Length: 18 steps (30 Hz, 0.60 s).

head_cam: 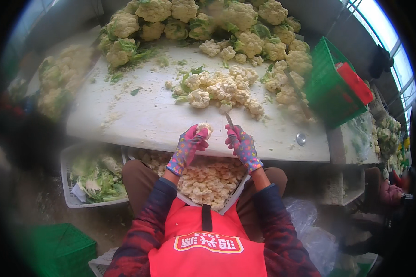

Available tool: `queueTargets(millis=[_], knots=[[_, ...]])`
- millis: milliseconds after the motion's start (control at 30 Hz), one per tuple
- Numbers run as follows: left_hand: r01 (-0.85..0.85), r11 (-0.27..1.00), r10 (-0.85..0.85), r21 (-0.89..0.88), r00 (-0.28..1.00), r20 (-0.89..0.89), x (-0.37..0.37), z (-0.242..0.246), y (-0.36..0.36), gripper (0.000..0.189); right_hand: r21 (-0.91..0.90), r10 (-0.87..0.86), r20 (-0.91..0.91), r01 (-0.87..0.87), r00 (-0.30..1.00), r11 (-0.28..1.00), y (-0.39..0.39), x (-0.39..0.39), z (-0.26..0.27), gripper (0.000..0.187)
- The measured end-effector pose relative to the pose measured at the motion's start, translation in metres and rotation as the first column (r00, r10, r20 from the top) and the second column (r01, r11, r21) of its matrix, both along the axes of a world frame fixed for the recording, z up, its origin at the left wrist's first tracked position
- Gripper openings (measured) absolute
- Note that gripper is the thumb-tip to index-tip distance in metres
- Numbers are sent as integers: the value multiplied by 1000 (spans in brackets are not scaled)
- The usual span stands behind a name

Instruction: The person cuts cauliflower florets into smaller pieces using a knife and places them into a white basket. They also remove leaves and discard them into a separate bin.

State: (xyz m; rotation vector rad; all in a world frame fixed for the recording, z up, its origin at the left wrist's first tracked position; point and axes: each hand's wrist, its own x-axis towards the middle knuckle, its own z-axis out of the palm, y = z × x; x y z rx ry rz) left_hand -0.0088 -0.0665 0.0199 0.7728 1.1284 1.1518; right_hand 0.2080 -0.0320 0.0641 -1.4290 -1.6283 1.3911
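Note:
In a flowered, pink-fingered glove, my left hand holds a small cauliflower floret above the table's near edge. My right hand, gloved alike, grips a small knife whose blade points away from me. Just beyond the blade lies a heap of cut florets on the white tabletop. Below my hands, between my knees, a pale plastic crate is filled with cauliflower pieces.
Whole cauliflower heads are piled at the back. A crate of leaf trimmings stands at left. At right are a tilted green crate, a long knife and a round metal object. Another green crate sits lower left.

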Motion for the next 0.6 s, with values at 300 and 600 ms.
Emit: queueTargets(millis=[300,600], knots=[[-22,962,246,271,497,-832,-22,-75,9,44,367,88,593,-366,800,855,-15,-20,-58,24],[-25,897,380,442,556,-739,-5,-50,-19,47,352,121,563,-369,818,860,-36,-21,-34,20]])
